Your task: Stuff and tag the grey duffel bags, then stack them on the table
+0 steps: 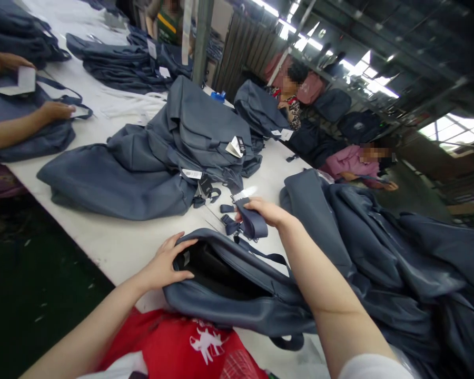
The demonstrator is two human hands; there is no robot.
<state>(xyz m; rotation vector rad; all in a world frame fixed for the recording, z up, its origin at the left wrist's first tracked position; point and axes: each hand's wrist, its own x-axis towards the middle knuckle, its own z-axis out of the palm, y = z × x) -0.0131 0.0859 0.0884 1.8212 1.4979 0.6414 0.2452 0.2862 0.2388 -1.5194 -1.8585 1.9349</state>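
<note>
A dark blue-grey bag [237, 313] lies right in front of me with its top gaping and its black lining showing. My left hand [169, 263] grips the left end of its mouth, thumb and fingers apart along the rim. Beyond the bag, my right hand [263, 209] is closed around a folded navy webbing strap [255, 225]. Buckles and short strap pieces [229, 223] lie on the table by that hand. A small white label shows inside the bag, and a carry loop [287, 342] sticks out at its near right side.
More blue-grey bags with paper tags [205, 121] are heaped ahead on the white table [114, 242]. Another pile [363, 247] fills the right side. At far left, a co-worker's hands [55, 111] handle a bag and tags. Other people work farther back, near a metal post [203, 42].
</note>
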